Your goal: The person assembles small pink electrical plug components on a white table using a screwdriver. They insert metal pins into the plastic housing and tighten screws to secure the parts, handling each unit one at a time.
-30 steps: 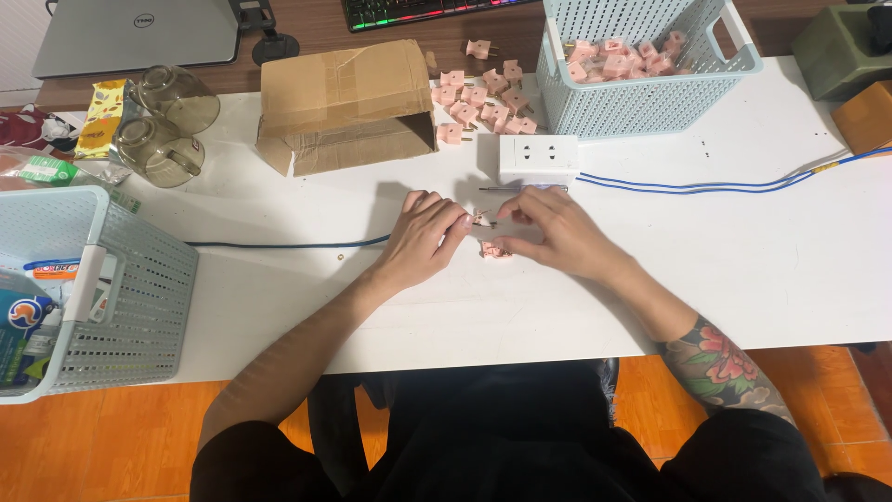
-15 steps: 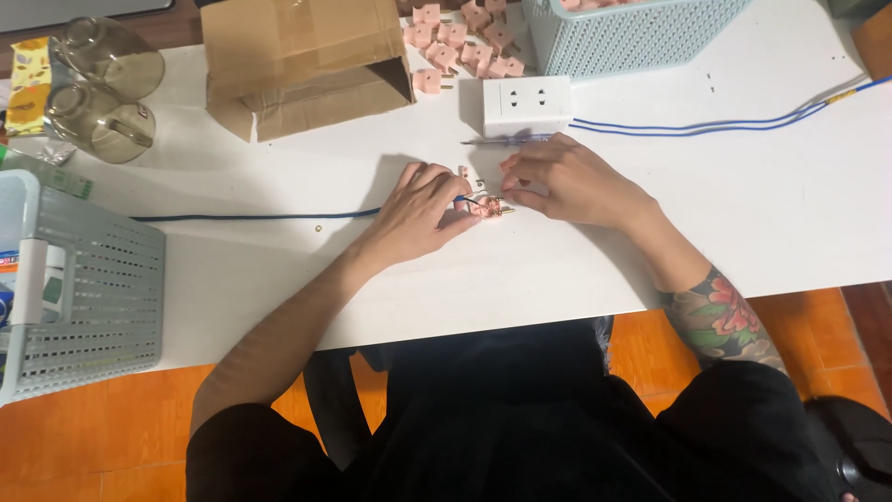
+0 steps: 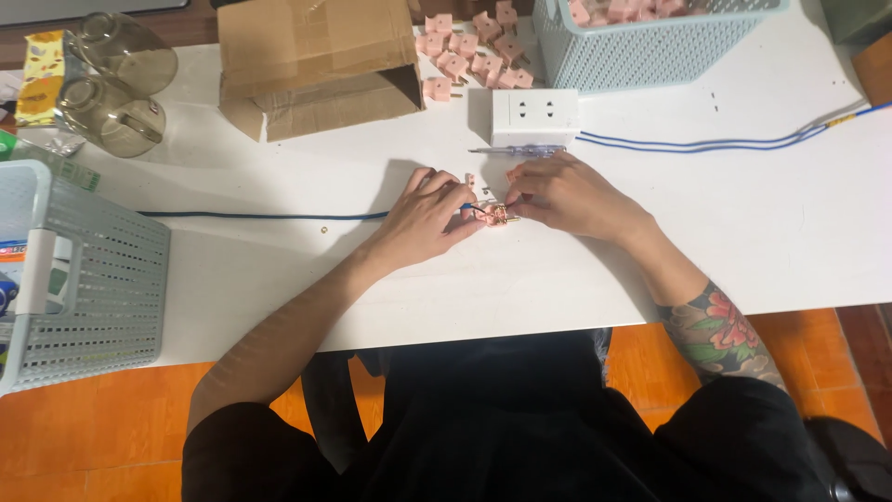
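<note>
We see a smooth white worktop (image 3: 743,232) with a small pink plastic plug (image 3: 499,216) lying on it between the two hands. Brass-coloured metal shows on it, though it is too small for us to make out how the parts fit. The left hand (image 3: 423,218) lies flat-knuckled, its fingertips closed on a thin dark blue wire (image 3: 260,216) right at the plug's left side. The right hand (image 3: 567,195) curls over from the right, its fingertips pinching the plug.

Just beyond the hands lies a slim screwdriver (image 3: 516,150) with a clear handle, touching a boxy white socket block (image 3: 534,115) from which a blue-and-white cable (image 3: 725,143) runs right. Further back, loose pink plugs (image 3: 469,51) are scattered beside a creased, open cardboard box (image 3: 316,60). A pale blue perforated basket (image 3: 650,51) holds more of the pink pieces. At the left edge stands a grey mesh basket (image 3: 93,270) holding packaged goods, and behind it two smoky glass jars (image 3: 116,84).
</note>
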